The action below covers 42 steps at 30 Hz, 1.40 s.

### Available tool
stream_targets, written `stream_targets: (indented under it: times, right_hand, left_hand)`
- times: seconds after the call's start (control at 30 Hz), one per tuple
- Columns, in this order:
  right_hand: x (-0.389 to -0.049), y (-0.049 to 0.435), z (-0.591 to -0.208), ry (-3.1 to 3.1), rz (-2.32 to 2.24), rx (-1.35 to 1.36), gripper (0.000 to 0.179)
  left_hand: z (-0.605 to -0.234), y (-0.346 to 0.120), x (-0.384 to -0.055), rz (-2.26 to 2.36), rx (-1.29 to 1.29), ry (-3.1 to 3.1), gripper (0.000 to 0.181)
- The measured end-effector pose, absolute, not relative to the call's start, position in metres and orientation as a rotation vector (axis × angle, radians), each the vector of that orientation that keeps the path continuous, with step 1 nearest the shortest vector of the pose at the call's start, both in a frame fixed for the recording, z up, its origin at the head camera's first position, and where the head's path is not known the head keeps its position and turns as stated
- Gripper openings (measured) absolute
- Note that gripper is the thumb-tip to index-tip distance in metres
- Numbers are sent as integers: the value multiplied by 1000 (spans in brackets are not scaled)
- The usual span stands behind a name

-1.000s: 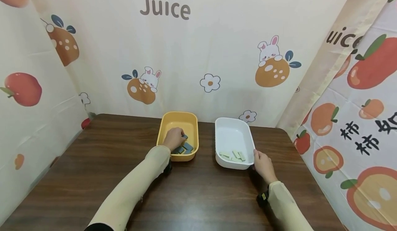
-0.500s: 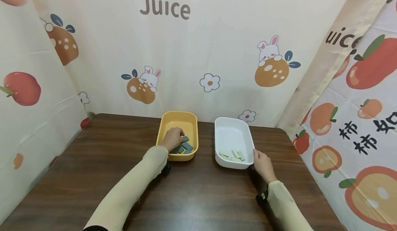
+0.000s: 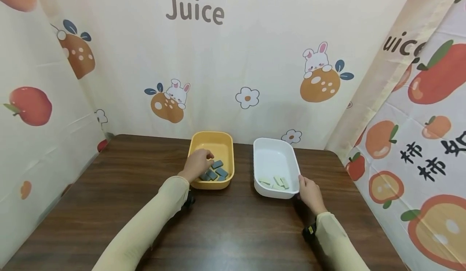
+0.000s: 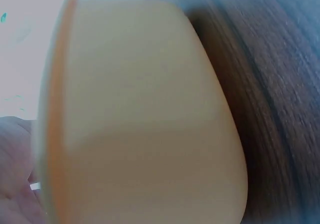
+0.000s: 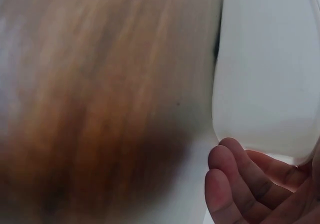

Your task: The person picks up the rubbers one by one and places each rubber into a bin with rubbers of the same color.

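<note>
My left hand (image 3: 198, 164) reaches over the near left side of a yellow plastic bin (image 3: 229, 145), fingers bent downward. Several blue-grey rectangular tiles (image 3: 221, 172) lie in the bin by its near end, just right of the fingers. No tile shows at the fingertips in the head view. In the left wrist view, the bin's outer wall (image 4: 145, 109) hides most of that hand. My right hand (image 3: 310, 192) grips the near right side of a white plastic bin (image 3: 257, 161). Its curled fingers (image 5: 220, 189) show against the white wall in the right wrist view. Several pale green tiles (image 3: 279, 182) lie inside.
Both bins stand side by side on a dark wooden table (image 3: 218, 226), with a gap between them. A printed curtain (image 3: 247, 52) hangs right behind the table's back edge, and more printed cloth hangs at both sides.
The tile by my left fingertips has been let go in the yellow bin. That hand has drawn back leftward, uncovering more tiles. My right hand and the white bin look unmoved.
</note>
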State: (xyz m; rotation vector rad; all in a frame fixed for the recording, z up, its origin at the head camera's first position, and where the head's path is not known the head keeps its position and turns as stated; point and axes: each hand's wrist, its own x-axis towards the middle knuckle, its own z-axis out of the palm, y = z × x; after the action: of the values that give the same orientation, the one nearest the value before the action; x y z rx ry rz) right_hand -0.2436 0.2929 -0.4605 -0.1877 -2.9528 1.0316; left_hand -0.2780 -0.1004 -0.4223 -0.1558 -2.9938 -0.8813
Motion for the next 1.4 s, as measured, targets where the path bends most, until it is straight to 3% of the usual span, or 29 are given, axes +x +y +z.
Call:
stream_targets:
  times: [0.63, 1.07, 1.4]
  right_hand:
    - [-247, 294, -455, -2788, 1023, -149, 41]
    - [-242, 292, -464, -2667, 1045, -163, 32]
    - [-240, 295, -464, -2654, 1047, -147, 32]
  left_hand:
    - [-407, -135, -241, -860, -64, -2783, 23]
    - [-434, -155, -223, -843, 47, -2776, 33]
    - [-435, -156, -222, -866, 59, -2758, 34]
